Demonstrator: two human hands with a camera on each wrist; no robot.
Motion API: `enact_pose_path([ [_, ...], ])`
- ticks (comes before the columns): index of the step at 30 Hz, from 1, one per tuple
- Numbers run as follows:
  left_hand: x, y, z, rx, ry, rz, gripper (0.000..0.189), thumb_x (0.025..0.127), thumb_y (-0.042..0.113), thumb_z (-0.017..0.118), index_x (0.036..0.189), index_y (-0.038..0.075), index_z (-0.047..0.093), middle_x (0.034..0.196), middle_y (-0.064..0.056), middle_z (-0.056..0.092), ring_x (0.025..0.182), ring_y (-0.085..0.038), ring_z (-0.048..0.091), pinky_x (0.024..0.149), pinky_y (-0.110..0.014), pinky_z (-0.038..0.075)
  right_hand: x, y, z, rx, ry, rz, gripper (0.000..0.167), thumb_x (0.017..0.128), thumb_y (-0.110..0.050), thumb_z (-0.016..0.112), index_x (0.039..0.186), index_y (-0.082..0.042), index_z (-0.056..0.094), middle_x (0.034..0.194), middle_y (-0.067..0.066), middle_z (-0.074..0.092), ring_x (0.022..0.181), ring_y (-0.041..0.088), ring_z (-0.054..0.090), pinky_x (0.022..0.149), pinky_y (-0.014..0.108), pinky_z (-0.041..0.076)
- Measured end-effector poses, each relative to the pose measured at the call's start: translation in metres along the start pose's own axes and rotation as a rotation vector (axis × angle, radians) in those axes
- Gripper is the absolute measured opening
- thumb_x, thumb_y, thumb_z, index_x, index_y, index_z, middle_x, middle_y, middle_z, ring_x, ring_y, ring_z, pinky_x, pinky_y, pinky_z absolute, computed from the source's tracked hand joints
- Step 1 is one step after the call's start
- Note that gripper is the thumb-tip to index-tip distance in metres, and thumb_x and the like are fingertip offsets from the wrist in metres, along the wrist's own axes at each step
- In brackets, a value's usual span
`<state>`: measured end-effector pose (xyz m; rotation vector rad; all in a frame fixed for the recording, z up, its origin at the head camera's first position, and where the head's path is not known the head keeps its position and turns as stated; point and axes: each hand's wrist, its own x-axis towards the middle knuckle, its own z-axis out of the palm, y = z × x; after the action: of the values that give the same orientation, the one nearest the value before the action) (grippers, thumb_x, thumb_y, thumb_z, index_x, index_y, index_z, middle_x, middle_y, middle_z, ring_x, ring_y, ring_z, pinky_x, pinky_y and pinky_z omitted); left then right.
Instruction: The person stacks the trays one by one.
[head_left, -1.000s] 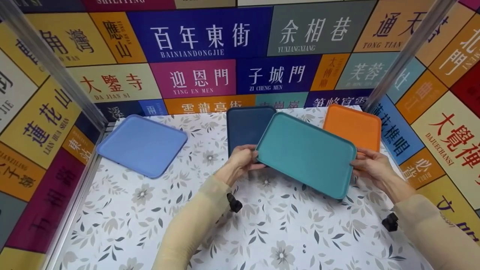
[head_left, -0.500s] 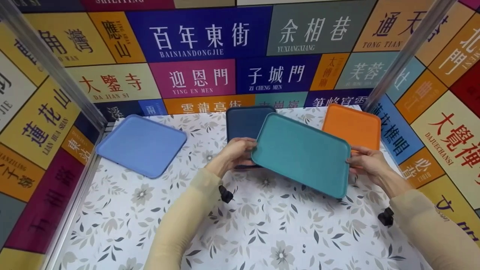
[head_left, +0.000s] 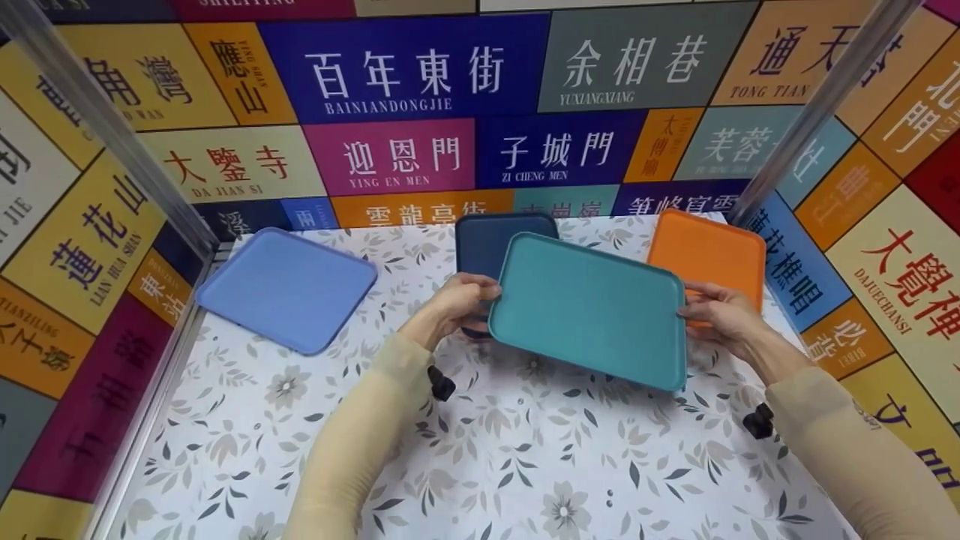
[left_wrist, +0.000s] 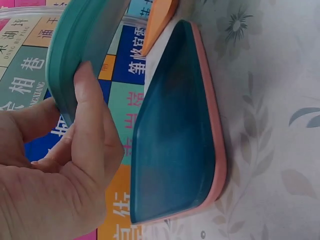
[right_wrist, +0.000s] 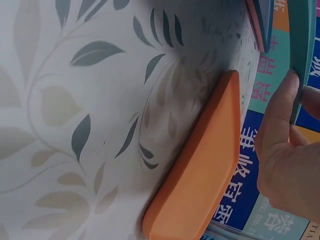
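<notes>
Presently, a teal tray [head_left: 589, 311] is held tilted above the table [head_left: 450, 465], pinched at opposite ends by the left hand [head_left: 457, 300] and right hand [head_left: 721, 316]; a navy tray [head_left: 482, 244] is partly hidden.

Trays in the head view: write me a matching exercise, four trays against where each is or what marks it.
Things
1. Teal tray
2. Navy tray
3. Orange tray
4. Light blue tray

Places and states
A. On the left of the table
B. Held up between both hands
C. On the right of the table
D. Pink layer beneath it

Pairs: 1-B, 2-D, 3-C, 4-A
</notes>
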<state>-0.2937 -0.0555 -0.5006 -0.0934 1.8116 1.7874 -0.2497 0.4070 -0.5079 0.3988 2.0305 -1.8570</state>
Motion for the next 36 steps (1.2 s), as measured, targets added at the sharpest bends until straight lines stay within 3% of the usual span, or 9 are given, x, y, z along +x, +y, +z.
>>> enact_pose_path([
  [4,0.000,-0.002,-0.003,-0.007,0.029,0.009,0.036,0.112,0.013,0.064,0.145,0.000,0.067,0.118,-0.008,0.069,0.104,-0.026,0.080,0.083,-0.042,0.073,0.000,-0.001,0.007,0.040,-0.004,-0.004,0.072,0.105,-0.003,0.075,0.170,-0.014,0.045,0.104,-0.016,0.084,0.093,0.006,0.081,0.081,0.025,0.069],
  [10,-0.001,-0.003,-0.007,-0.012,0.061,0.022,0.043,0.113,0.014,0.062,0.153,-0.003,0.061,0.106,-0.004,0.073,0.085,-0.016,0.078,0.073,-0.035,0.071,-0.001,0.000,0.015,0.101,-0.031,-0.033,0.051,0.103,0.000,0.076,0.149,-0.020,0.064,0.103,-0.013,0.086,0.093,0.007,0.081,0.084,0.026,0.068],
  [13,0.000,-0.004,-0.008,-0.027,0.078,0.028,0.038,0.114,0.014,0.062,0.148,-0.002,0.065,0.103,-0.005,0.075,0.085,-0.016,0.079,0.074,-0.036,0.072,-0.001,0.000,0.018,0.121,-0.037,-0.040,0.043,0.103,-0.001,0.077,0.139,-0.023,0.070,0.102,-0.013,0.087,0.092,0.007,0.082,0.084,0.026,0.068],
  [19,0.000,-0.005,-0.008,-0.078,0.112,0.046,0.028,0.114,0.012,0.061,0.136,-0.002,0.071,0.094,-0.004,0.077,0.080,-0.016,0.079,0.074,-0.036,0.072,-0.003,0.001,0.025,0.138,-0.031,-0.056,0.039,0.104,-0.004,0.078,0.138,-0.021,0.071,0.101,-0.011,0.087,0.093,0.008,0.082,0.085,0.027,0.069],
  [26,0.000,-0.003,-0.011,-0.094,0.148,0.048,0.038,0.113,0.012,0.060,0.148,-0.003,0.065,0.095,-0.003,0.075,0.079,-0.015,0.076,0.067,-0.032,0.069,-0.006,0.003,0.032,0.203,-0.050,-0.078,0.032,0.104,0.002,0.076,0.124,-0.023,0.078,0.102,-0.009,0.087,0.092,0.010,0.084,0.083,0.028,0.071],
  [30,-0.001,-0.002,-0.015,-0.060,0.157,0.041,0.035,0.113,0.014,0.060,0.144,0.000,0.070,0.095,-0.002,0.075,0.080,-0.015,0.073,0.067,-0.031,0.066,-0.008,0.003,0.035,0.205,-0.077,-0.074,0.029,0.104,0.001,0.075,0.117,-0.024,0.080,0.102,-0.008,0.087,0.093,0.009,0.084,0.083,0.029,0.071],
  [36,-0.001,-0.003,-0.021,-0.087,0.172,0.018,0.025,0.113,0.016,0.061,0.131,0.004,0.075,0.087,0.002,0.074,0.077,-0.013,0.071,0.065,-0.029,0.062,-0.008,0.003,0.039,0.221,-0.127,-0.041,0.024,0.106,0.000,0.074,0.122,-0.017,0.078,0.105,-0.005,0.087,0.094,0.012,0.084,0.084,0.031,0.072],
])
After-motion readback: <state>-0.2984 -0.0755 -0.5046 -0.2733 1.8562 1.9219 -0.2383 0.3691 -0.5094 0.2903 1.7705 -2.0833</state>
